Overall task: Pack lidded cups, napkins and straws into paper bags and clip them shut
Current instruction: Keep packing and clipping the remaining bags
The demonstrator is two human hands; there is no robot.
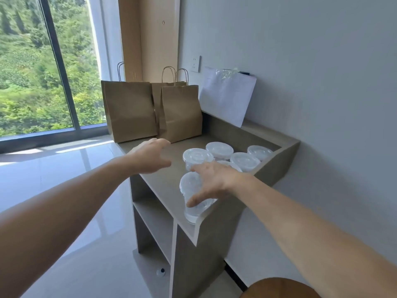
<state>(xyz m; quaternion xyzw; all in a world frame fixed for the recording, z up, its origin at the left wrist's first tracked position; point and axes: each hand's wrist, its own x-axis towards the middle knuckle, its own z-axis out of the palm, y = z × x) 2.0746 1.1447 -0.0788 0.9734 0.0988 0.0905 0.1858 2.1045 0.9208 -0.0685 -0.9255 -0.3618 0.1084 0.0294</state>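
Several clear plastic cups with lids stand on the grey counter (163, 186). My right hand (211, 182) grips the nearest lidded cup (191, 190) at the counter's front edge, thumb low on its side. A second lidded cup (197, 157) stands just behind it, with more cups (245, 161) to the right. My left hand (150, 155) hovers with fingers spread above the counter, just in front of three brown paper bags. The left bag (130, 110) and the right bag (181, 112) stand upright with handles up; the third bag (159, 91) is mostly hidden behind them.
A white sheet with a plastic sleeve (226, 97) leans on the wall behind the cups. A wall socket (196, 64) sits above the bags. Open shelves (154, 216) run under the counter. A window (43, 65) fills the left; glossy floor lies below.
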